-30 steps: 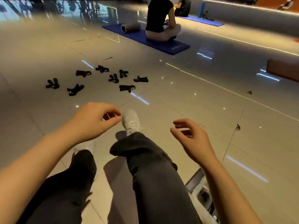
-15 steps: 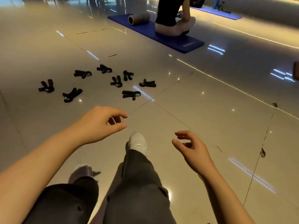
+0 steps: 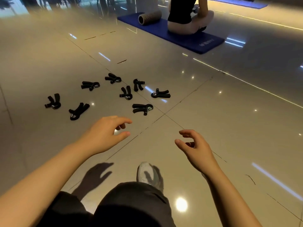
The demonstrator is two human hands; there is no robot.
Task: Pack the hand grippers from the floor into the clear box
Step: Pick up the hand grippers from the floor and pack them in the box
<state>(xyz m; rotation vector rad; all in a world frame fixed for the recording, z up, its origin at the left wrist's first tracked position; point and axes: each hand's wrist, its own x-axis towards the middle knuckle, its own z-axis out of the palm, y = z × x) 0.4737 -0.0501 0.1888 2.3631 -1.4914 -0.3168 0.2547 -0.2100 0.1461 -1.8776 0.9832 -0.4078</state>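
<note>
Several black hand grippers lie scattered on the glossy tiled floor ahead of me. The nearest hand gripper (image 3: 142, 109) rests just beyond my left hand (image 3: 105, 134), which hovers with curled, parted fingers and holds nothing. Another hand gripper (image 3: 78, 111) lies to the left, and one hand gripper (image 3: 161, 94) lies furthest right. My right hand (image 3: 196, 149) is raised lower right, fingers loosely curled and empty. The clear box is out of view.
A person (image 3: 188, 15) sits on a blue mat (image 3: 177, 35) at the far side, with a foam roller (image 3: 150, 17) beside them. My dark-trousered leg and grey shoe (image 3: 148, 175) stretch forward at the bottom centre. Bare tiles spread to the right.
The view has closed in on the hand grippers, which now look nearer. Both hands have stayed empty and moved forward. The box corner seen at bottom right a second ago has left the view.
</note>
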